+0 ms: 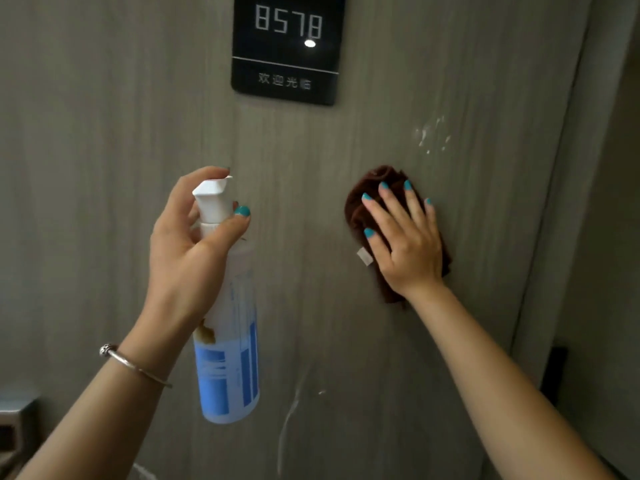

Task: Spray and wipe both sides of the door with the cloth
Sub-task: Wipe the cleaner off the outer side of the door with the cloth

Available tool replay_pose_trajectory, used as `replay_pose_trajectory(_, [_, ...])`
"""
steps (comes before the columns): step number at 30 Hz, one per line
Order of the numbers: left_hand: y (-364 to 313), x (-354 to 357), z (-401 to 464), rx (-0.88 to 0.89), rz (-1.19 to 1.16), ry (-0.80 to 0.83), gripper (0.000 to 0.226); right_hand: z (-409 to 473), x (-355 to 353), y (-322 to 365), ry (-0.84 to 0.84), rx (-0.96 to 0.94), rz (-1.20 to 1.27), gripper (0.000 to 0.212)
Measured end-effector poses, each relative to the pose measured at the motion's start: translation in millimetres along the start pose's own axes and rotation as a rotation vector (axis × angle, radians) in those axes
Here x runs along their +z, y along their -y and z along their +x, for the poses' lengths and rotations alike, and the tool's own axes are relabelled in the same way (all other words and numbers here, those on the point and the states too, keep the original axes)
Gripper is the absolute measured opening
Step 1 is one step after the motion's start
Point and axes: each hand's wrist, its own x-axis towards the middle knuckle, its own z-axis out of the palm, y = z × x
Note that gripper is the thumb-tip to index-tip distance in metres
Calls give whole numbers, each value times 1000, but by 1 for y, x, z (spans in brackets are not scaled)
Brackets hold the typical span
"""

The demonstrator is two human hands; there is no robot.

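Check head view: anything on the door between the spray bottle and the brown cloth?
Nothing: head view shows only bare grey door between the spray bottle in the left hand and the brown cloth under the right hand.

- Both forearms are bare, with no sleeves in view.
- The left hand (194, 251) shows one nail, on the thumb, painted glossy teal-blue.
- The right hand (405, 237) has the same teal-blue polish on all five nails.
- A thin silver-coloured bangle (136, 367) circles the left wrist, carrying a small patterned bead, probably metal, though the blur hides its detail.
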Motion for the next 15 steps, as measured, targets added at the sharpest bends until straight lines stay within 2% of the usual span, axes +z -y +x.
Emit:
replay_pose_trajectory(4, [-2,62,-5,-6,23,4,38,51,-16,-47,-6,-3,22,46])
replay_pose_trajectory(7, [-5,106,0,-5,44,-24,36,68,-16,-54,-28,21,33,47])
replay_pose_trajectory(12, [-5,146,5,12,91,-81,36,37,-9,-38,-73,74,28,50])
replay_pose_trajectory(15, [-3,154,4,21,112,-105,35,-11,-3,-23,-44,-10,20,53])
